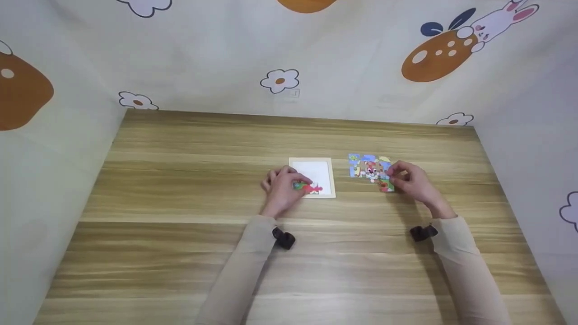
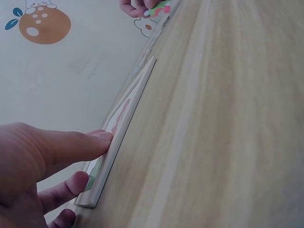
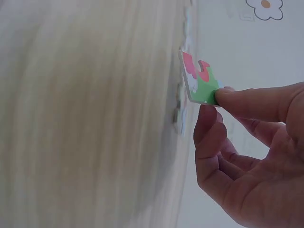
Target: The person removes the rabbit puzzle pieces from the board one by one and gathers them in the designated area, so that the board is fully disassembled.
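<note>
My right hand (image 1: 413,181) pinches a square puzzle piece (image 3: 205,89) between thumb and fingers, raised off the table. The piece is green with red and pink patches. Left of that hand, in the head view, lie several colourful puzzle pieces (image 1: 369,169) grouped together, showing parts of a cartoon animal. My left hand (image 1: 284,187) rests at the left side of a shallow square tray (image 1: 333,180) with a pale rim and white inside. Its fingertips (image 2: 102,142) press on red and green puzzle pieces (image 1: 316,188) along the tray's near edge, partly hiding them.
All this stands on a wood-grain table (image 1: 180,189). A pale patterned cloth (image 1: 216,58) hangs behind the table and along both sides. Each wrist carries a small black camera (image 1: 284,238).
</note>
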Action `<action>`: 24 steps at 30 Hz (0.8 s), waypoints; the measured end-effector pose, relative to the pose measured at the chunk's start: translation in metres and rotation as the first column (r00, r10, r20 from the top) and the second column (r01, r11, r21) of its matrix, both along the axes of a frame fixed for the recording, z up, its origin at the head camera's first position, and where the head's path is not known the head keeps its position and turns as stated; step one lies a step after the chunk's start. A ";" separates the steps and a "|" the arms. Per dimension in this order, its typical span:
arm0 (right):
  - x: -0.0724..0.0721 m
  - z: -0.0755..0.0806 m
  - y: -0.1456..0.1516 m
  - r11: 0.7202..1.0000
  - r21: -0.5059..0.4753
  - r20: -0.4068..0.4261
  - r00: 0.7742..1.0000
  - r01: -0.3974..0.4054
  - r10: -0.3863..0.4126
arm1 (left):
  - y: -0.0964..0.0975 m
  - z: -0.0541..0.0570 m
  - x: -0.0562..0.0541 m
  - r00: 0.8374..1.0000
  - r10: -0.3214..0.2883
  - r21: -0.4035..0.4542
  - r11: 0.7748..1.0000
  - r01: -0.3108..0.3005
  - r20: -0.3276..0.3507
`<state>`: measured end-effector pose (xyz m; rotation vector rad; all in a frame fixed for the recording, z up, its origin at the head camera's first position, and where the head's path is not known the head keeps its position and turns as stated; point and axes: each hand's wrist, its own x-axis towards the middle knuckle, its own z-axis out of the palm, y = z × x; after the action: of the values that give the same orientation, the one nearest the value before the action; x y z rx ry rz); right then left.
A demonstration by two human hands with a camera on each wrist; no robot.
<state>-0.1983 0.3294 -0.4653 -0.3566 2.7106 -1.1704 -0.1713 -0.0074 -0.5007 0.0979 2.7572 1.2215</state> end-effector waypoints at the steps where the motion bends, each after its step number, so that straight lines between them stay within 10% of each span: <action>1: 0.000 -0.001 0.002 1.000 0.010 -0.002 1.000 0.001 -0.001 | 0.000 0.000 0.000 1.000 0.001 0.001 1.000 -0.001 0.001; 24: -0.002 -0.002 0.004 0.996 0.079 0.090 0.995 0.035 -0.042 | 0.000 0.003 0.003 1.000 -0.005 -0.008 1.000 0.005 -0.015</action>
<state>-0.2006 0.3332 -0.4674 -0.2345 2.6847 -1.0606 -0.1686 -0.0072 -0.4974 0.1134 2.7726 1.2126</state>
